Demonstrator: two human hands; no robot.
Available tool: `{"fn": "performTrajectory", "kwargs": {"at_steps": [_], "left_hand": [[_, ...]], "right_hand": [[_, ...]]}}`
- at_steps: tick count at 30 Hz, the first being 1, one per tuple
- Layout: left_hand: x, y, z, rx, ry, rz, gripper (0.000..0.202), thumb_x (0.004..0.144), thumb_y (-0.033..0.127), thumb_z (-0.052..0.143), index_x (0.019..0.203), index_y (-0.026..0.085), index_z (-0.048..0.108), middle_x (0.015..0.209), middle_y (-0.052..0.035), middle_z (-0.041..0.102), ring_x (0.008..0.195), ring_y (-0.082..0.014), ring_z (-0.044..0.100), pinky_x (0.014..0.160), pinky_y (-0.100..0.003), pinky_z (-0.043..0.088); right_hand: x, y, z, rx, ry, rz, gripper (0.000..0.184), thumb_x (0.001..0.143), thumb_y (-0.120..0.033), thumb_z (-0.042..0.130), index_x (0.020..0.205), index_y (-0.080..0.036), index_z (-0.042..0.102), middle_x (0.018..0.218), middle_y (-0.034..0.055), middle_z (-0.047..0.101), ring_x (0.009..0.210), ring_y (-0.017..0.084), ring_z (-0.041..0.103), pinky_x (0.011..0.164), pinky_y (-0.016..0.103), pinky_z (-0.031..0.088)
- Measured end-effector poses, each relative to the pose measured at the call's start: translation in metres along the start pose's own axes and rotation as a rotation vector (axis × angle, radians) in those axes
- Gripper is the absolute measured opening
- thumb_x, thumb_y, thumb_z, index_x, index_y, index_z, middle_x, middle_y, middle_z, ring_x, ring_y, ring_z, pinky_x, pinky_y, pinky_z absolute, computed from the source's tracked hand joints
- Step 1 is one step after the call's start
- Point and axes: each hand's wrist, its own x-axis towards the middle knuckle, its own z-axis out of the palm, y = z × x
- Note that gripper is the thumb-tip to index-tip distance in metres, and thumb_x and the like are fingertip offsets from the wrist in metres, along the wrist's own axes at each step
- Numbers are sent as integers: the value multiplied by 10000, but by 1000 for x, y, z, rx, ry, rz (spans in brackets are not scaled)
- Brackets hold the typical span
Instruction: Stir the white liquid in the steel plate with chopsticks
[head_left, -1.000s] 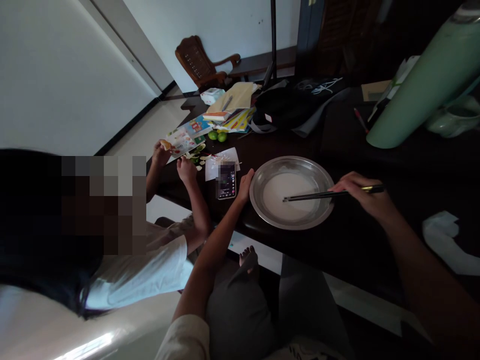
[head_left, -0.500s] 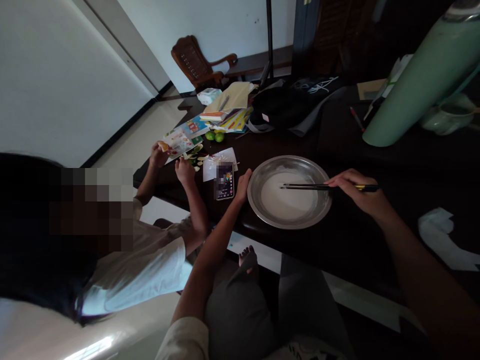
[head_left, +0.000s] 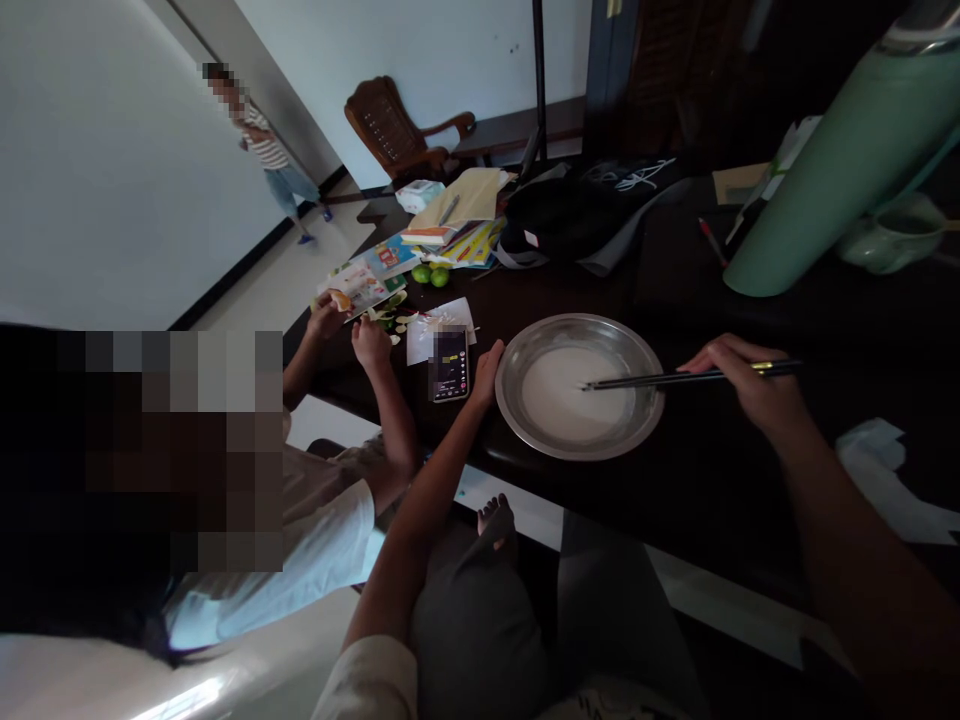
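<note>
A round metal plate with a white liquid in it sits on the dark table. My right hand is closed on a pair of dark chopsticks whose tips rest in the white liquid. My left hand presses against the plate's left rim, fingers curled on the edge. A phone with a lit screen lies just left of that hand.
A person in a white shirt sits at my left, hands among paper scraps. Books, limes, a black bag, a green cylinder, a cup and white cloth crowd the table. Another person stands by the far wall.
My right hand pulled the chopsticks to the right, so their tips moved from the plate's left part toward its middle. A standing person has come into view at the back.
</note>
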Motion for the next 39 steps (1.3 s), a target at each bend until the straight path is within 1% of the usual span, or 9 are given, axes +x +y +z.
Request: {"fn": "performTrajectory", "kwargs": {"at_steps": [5,11,17,22,27,30,33,36,39], "left_hand": [[-1,0,-2,35,-28,24,501,965,429,659,547,189,521,521,36,476,556,-115,391,567,-268,340],[-1,0,-3,45,-36,33,499,937,482,696,564,183,554,523,36,488,554,-116,407,571,-272,359],[-1,0,-2,28,-31,18,522,945,488,685,550,179,542,529,36,496,554,-111,415,586,-274,354],[-2,1,-2,30,-38,18,526,956,460,675,533,176,542,520,33,486,554,-111,404,588,-274,345],[-3,2,0,-14,-11,-9,531,937,463,711,528,176,533,532,43,479,546,-103,400,582,-270,337],[-3,1,0,-9,-18,3,525,957,447,688,534,173,543,534,40,488,548,-102,401,580,-266,337],[-4,2,-1,4,-24,11,524,961,433,686,529,176,539,533,38,483,550,-105,397,583,-268,344],[-4,2,-1,-3,-14,1,524,944,447,711,530,183,528,534,43,462,553,-108,393,585,-273,349],[-4,2,-1,1,-13,2,534,939,470,712,532,186,516,537,45,453,556,-109,390,588,-276,350]], "right_hand": [[-2,-2,6,6,-159,-15,442,896,-654,671,735,-260,788,843,59,792,870,243,733,880,408,555],[-1,-2,0,-4,14,19,459,925,-605,651,652,-245,734,767,57,773,799,231,719,843,398,552],[-2,0,6,-4,-154,-12,413,898,-623,677,740,-258,784,867,56,800,893,246,737,900,410,553],[-1,0,0,-2,-2,-5,471,926,-629,642,659,-251,733,770,54,759,799,232,716,842,405,553],[-2,-1,4,16,-138,-7,436,899,-637,670,705,-260,771,828,51,781,849,242,736,877,412,563],[-1,-2,4,-40,-94,-24,390,888,-615,691,752,-263,792,882,60,802,909,249,733,902,415,557],[0,-2,-1,-22,4,-2,451,914,-620,653,668,-253,745,770,55,775,809,235,720,849,405,555],[-1,-2,1,13,-62,0,482,915,-639,642,640,-252,731,747,48,765,778,230,723,838,402,558],[-2,-2,6,-21,-130,-28,410,889,-627,677,726,-266,779,861,52,803,890,248,742,890,414,561]]}}
